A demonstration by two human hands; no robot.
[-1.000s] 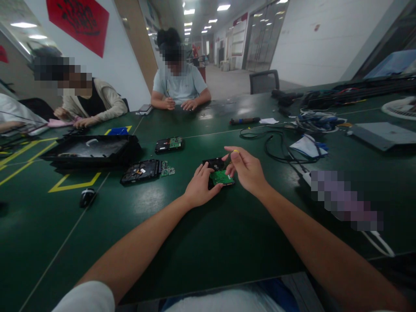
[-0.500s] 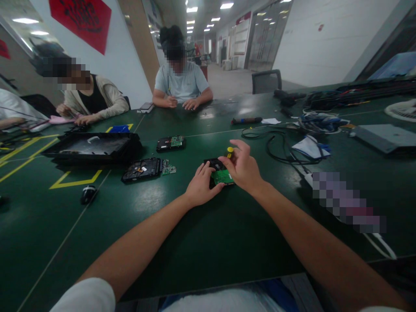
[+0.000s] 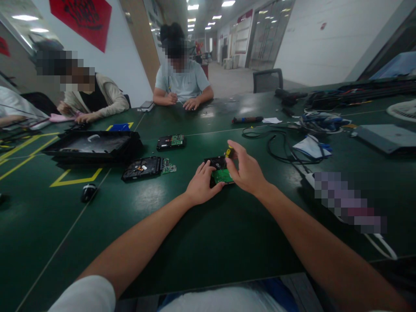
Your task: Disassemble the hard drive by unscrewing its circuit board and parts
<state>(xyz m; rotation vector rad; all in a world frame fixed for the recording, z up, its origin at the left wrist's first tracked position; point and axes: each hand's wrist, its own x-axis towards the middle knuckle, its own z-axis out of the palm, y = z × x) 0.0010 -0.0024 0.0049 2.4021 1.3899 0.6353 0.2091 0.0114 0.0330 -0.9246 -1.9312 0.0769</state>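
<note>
The drive (image 3: pixel 222 175) is best held steady beneath the spread left hand (image 3: pixel 201 185) while the tool (image 3: pixel 229 151), pinched in the right hand (image 3: pixel 247 170), is kept upright.

On my feed I count: worktop (image 3: pixel 182 242) 1 | left hand (image 3: pixel 202 187) 1 | right hand (image 3: pixel 247 170) 1 | yellow tool (image 3: pixel 229 151) 1 | hard drives (image 3: pixel 222 175) (image 3: pixel 143 169) (image 3: pixel 170 142) 3 | right, grey box (image 3: pixel 385 138) 1 | far, co-workers (image 3: pixel 183 82) (image 3: pixel 110 93) (image 3: pixel 13 104) 3, one cut off at left
</note>
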